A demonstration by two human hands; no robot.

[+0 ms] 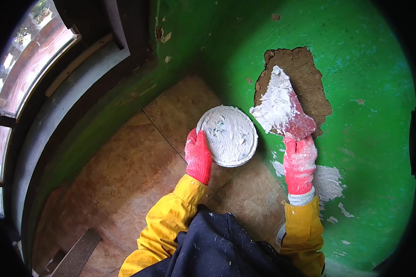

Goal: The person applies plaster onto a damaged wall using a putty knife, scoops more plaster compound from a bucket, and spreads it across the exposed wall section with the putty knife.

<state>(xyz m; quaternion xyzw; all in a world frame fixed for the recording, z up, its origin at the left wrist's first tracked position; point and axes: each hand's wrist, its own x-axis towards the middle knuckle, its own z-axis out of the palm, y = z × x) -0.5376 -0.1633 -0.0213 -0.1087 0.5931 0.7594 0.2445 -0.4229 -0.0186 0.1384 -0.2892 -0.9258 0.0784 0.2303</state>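
My left hand (198,156), in a red glove, grips the rim of a round container (228,136) full of white paste, held over the tiled floor. My right hand (300,164), in a matching glove, is closed on a red triangular trowel (301,121) whose blade is heavily coated with white paste (275,104). The trowel lies over a rough hole (305,74) of bare brown material in the green wall (365,138); I cannot tell whether it touches it. A white patch (328,182) shows on the wall beside my right wrist.
A tan tiled floor (120,161) lies below, bordered at the left by the green wall. A window (25,60) with dark frame and grey sill (97,64) runs along the left side. A wooden board (78,254) lies at the lower left.
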